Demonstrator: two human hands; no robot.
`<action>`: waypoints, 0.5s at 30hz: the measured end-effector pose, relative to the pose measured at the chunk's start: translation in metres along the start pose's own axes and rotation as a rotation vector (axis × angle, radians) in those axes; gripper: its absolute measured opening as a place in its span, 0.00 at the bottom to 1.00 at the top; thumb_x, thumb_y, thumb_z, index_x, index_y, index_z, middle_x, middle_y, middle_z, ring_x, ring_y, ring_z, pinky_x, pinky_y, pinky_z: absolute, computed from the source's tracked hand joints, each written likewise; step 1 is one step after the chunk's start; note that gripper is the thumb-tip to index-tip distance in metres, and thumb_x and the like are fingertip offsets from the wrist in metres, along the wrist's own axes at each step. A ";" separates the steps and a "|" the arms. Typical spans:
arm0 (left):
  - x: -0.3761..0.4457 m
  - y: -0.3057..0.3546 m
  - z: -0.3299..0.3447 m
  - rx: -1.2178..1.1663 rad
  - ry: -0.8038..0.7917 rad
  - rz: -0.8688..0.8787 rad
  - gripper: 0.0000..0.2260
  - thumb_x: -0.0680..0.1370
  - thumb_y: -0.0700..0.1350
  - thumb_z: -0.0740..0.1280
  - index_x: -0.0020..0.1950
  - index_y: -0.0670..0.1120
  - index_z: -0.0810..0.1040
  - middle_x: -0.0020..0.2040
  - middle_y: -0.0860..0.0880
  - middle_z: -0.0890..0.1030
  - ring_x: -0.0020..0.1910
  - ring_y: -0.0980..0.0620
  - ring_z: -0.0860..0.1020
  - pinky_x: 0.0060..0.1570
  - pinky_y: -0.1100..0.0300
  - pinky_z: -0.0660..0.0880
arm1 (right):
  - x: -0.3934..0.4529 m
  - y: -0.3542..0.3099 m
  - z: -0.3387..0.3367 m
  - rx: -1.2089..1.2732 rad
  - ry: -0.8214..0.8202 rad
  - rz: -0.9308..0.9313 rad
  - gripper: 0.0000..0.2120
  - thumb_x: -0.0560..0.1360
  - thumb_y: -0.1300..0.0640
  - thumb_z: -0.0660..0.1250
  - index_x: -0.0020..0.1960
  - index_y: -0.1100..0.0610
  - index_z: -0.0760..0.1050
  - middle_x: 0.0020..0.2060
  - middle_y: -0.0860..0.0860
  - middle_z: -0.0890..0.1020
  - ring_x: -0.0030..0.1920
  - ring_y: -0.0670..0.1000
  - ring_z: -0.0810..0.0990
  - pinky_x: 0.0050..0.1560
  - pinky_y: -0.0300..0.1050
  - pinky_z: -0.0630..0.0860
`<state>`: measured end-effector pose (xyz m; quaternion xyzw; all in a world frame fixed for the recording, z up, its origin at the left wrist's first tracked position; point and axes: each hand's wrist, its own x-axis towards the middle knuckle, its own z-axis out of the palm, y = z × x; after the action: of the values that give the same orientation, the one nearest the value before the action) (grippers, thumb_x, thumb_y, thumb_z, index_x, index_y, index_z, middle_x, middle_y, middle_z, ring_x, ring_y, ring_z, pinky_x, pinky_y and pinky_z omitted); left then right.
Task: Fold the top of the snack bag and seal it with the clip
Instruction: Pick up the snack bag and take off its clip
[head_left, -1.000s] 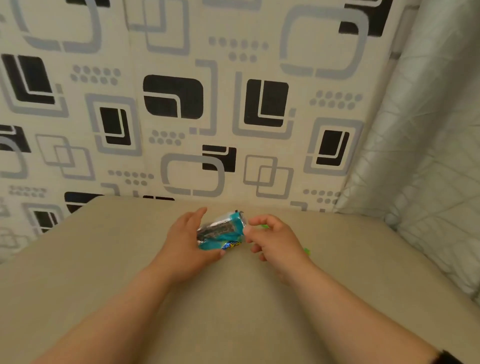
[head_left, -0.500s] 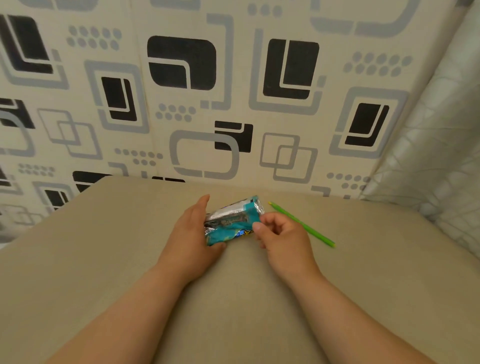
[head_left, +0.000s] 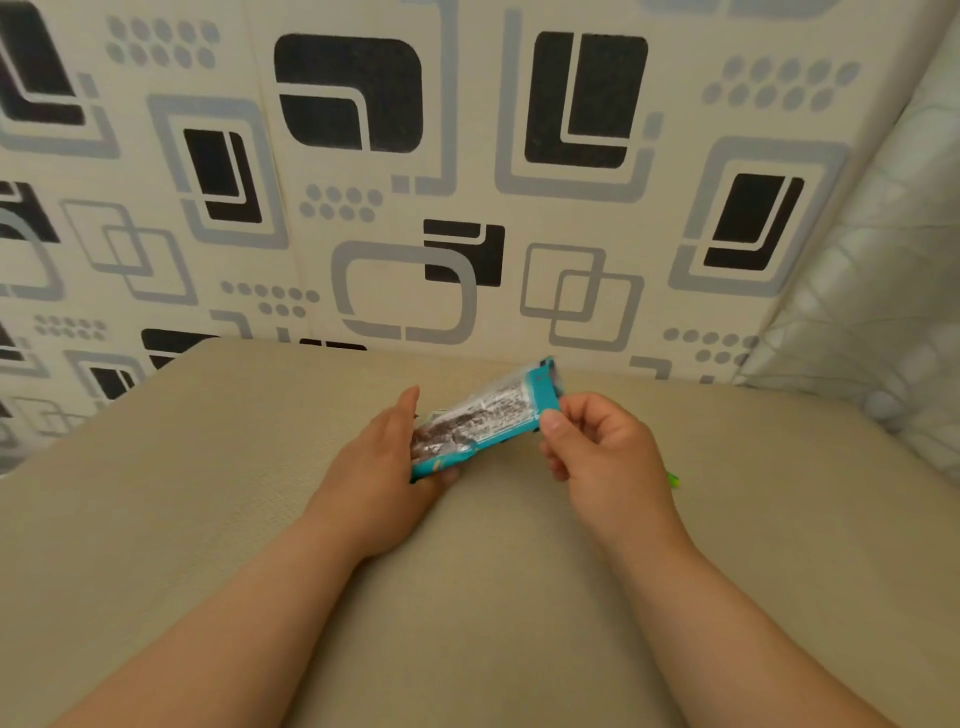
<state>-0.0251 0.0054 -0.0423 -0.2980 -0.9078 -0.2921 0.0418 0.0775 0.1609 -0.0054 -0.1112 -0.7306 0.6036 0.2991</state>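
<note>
Head view, looking down over both forearms onto a beige table (head_left: 218, 493).

Left hand (head_left: 384, 467): curled around the lower end of the snack bag (head_left: 483, 415), thumb under the teal edge, fingers (head_left: 402, 410) stretched along the far side. Holding the bag, not flat on the table.

Right hand (head_left: 602, 457): pinching the upper end of the bag between thumb (head_left: 553, 423) and bent fingers, closed on the teal strip at the bag's top. Remaining fingers folded into the palm.

Snack bag: stretched between the two hands, tilted, low end at the left hand and high end rising up and away beside the right hand's thumb. Teal border, silvery middle with dark print too small to read. Top edge sticking out just past the right thumb. Whether the low end touches the table: cannot tell.

Green clip (head_left: 673, 479): only a small bright tip visible, poking out just beyond the outer side of the right hand, lying on the table; the rest hidden behind that hand. Apart from the bag.

Beyond both hands: wall (head_left: 363, 208) with black and grey squares and dots. Off to the outer side of the right hand: pale curtain (head_left: 883, 260) with a line pattern.
</note>
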 end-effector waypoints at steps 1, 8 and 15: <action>0.000 0.001 0.000 0.033 -0.011 0.024 0.36 0.72 0.57 0.63 0.73 0.53 0.45 0.72 0.47 0.64 0.67 0.48 0.66 0.64 0.55 0.63 | 0.000 -0.001 -0.003 0.019 0.008 0.006 0.12 0.71 0.61 0.64 0.30 0.52 0.73 0.20 0.43 0.74 0.25 0.42 0.68 0.28 0.36 0.68; 0.000 0.003 0.002 0.168 -0.040 0.037 0.30 0.76 0.52 0.57 0.73 0.50 0.47 0.71 0.45 0.66 0.66 0.43 0.68 0.62 0.53 0.65 | -0.002 -0.009 -0.011 0.063 -0.010 -0.005 0.12 0.71 0.63 0.64 0.30 0.53 0.72 0.20 0.44 0.74 0.24 0.41 0.68 0.26 0.33 0.67; 0.000 0.007 -0.002 0.114 -0.043 0.027 0.24 0.77 0.51 0.55 0.72 0.50 0.55 0.71 0.47 0.67 0.67 0.47 0.67 0.64 0.55 0.63 | -0.007 -0.014 -0.012 0.108 -0.036 -0.038 0.07 0.71 0.60 0.63 0.35 0.52 0.74 0.27 0.47 0.76 0.27 0.42 0.70 0.28 0.34 0.69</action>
<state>-0.0211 0.0089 -0.0372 -0.3138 -0.9195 -0.2328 0.0431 0.0927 0.1641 0.0068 -0.0702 -0.7043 0.6382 0.3028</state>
